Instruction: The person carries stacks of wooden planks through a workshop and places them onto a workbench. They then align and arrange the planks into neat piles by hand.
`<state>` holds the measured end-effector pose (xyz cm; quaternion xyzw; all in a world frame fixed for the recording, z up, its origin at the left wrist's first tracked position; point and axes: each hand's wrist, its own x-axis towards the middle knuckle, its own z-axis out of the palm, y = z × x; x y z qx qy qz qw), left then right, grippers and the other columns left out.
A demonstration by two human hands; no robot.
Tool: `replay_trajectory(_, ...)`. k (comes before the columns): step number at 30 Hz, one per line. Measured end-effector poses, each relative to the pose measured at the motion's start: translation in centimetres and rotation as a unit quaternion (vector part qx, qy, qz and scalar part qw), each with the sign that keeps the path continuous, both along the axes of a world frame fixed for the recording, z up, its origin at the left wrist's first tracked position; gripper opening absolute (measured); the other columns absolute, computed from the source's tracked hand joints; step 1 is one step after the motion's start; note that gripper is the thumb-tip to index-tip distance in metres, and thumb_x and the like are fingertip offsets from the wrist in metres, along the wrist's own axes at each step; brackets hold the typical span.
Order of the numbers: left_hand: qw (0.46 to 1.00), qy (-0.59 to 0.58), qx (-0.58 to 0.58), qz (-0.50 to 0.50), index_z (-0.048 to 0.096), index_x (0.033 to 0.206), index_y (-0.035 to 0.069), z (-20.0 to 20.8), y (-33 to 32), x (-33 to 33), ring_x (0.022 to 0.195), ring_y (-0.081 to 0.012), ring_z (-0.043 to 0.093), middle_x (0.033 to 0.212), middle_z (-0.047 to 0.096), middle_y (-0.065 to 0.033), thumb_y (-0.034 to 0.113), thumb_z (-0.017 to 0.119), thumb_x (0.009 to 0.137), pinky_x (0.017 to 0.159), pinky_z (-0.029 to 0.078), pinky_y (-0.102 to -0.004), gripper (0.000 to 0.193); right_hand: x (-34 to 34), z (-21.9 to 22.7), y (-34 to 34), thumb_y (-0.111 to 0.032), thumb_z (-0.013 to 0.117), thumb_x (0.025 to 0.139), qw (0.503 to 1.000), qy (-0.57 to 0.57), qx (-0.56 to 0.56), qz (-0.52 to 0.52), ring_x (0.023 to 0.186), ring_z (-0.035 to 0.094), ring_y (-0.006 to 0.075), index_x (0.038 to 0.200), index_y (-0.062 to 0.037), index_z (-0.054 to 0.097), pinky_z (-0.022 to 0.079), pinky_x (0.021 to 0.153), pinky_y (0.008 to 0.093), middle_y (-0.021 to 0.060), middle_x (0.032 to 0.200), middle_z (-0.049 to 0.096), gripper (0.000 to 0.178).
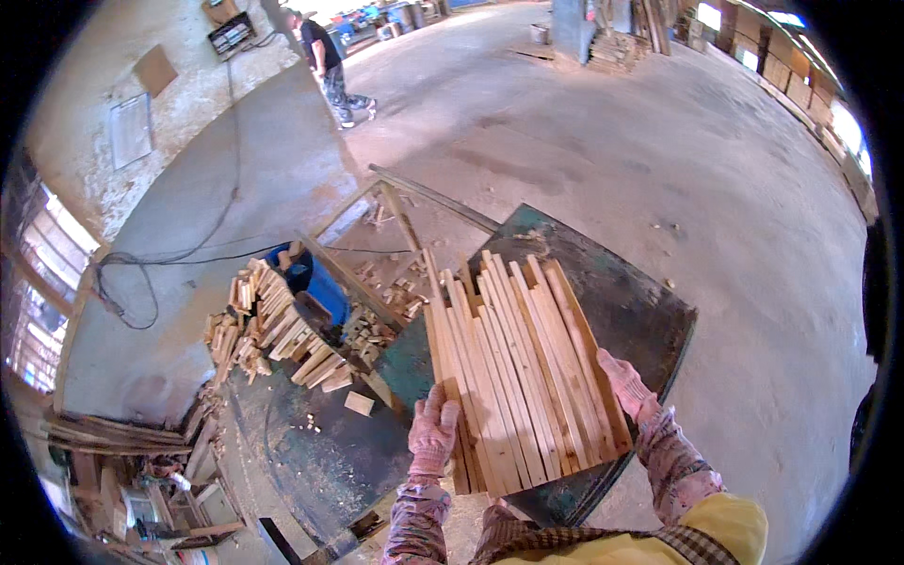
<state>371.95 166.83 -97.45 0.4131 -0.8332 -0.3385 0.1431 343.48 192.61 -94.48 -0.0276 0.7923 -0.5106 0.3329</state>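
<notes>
A wide stack of long, pale wooden strips (513, 377) lies lengthwise before me, its far ends uneven and its near ends almost level. My left hand (435, 431), in a pink knit glove, presses against the stack's left side near the close end. On the opposite side my right hand (625, 384), gloved alike, grips the outer edge, its fingertips partly hidden. Between them the strips are held from both sides. Beneath the stack is a dark, worn tabletop (617, 282), and the stack's near end reaches toward my body.
Left of the stack, short wood pieces (282, 320) are heaped beside a blue container (325, 292). A wooden frame (438, 198) stands behind. Black cables (231, 202) run along the wall and floor. Scrap wood (122, 438) lies at lower left. A person (330, 71) is far off.
</notes>
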Motion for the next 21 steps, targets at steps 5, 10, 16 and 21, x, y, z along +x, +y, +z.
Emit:
replay_trajectory(5, 0.998, -0.025, 0.03, 0.044, 0.045, 0.142, 0.022, 5.4, 2.1, -0.7, 0.112, -0.0398, 0.057, 0.119, 0.057, -0.0192, 0.044, 0.054, 0.091, 0.094, 0.047, -0.0478, 0.056, 2.0, 3.1, -1.3, -0.043, 0.048, 0.098, 0.98, 0.141, 0.098, 0.101, 0.106, 0.059, 0.0231, 0.122, 0.0011, 0.062, 0.045, 0.095, 0.0351, 0.0098, 0.114, 0.067, 0.052)
replay_trajectory(10, 0.995, -0.089, 0.046, 0.017, 0.036, 0.147, 0.02, 5.2, 2.0, -1.8, 0.118, -0.037, 0.053, 0.127, 0.051, -0.0167, 0.046, 0.052, 0.092, 0.096, 0.047, -0.0466, 0.063, 1.3, 3.2, 0.5, -0.052, 0.048, 0.097, 0.99, -0.003, -0.089, 0.11, 0.11, 0.057, 0.0261, 0.132, -0.0003, 0.056, 0.045, 0.097, 0.0384, 0.0149, 0.124, 0.061, 0.063)
replay_trajectory(16, 0.995, -0.09, 0.029, 0.034, 0.034, 0.148, 0.021, 4.7, 2.5, -1.4, 0.116, -0.036, 0.055, 0.127, 0.049, -0.0153, 0.047, 0.05, 0.094, 0.096, 0.047, -0.0454, 0.062, 0.6, -0.4, 1.6, -0.058, 0.047, 0.096, 0.958, 0.24, 0.058, 0.142, 0.115, 0.054, 0.0286, 0.132, 0.002, 0.055, 0.044, 0.099, 0.0397, 0.0201, 0.127, 0.057, 0.071)
replay_trajectory(21, 0.995, -0.088, 0.026, 0.035, 0.034, 0.147, 0.023, 4.1, 2.4, -1.8, 0.116, -0.0375, 0.054, 0.127, 0.049, -0.0159, 0.044, 0.052, 0.094, 0.095, 0.047, -0.0468, 0.06, -1.5, -4.6, 2.9, -0.055, 0.051, 0.095, 0.974, 0.205, 0.014, 0.098, 0.12, 0.054, 0.029, 0.136, 0.0008, 0.052, 0.043, 0.1, 0.0375, 0.0215, 0.133, 0.054, 0.07)
